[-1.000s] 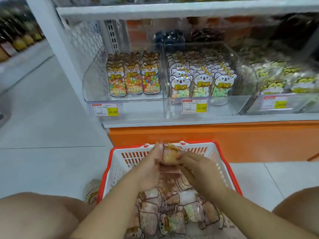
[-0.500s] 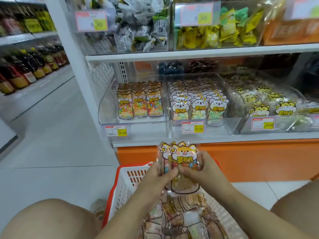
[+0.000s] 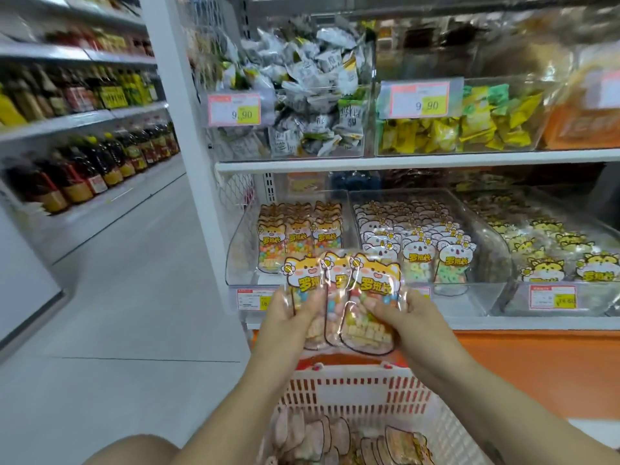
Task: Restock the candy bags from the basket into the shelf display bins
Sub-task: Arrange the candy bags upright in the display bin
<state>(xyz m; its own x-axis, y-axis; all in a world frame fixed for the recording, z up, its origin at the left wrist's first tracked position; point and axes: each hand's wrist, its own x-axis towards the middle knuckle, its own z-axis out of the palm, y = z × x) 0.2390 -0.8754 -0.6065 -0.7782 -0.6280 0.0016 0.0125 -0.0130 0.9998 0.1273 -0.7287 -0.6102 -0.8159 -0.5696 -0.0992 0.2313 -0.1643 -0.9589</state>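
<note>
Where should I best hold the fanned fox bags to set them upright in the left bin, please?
By the candy-filled lower halves, coming from both sides, as the left hand and right hand hold the bags now. That part looks thicker and firmer; the printed tops are flat film, fanned apart. It likely keeps them upright, like the rows in the left bin.

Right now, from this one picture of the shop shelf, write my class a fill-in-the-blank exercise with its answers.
The left hand and right hand hold ____ fanned candy bags.
Their orange animal face matches the packs in the lower row's ____ bin.
The price tag in front of the yellow sweets reads ____.
Answers: three; leftmost; 9.90
</note>
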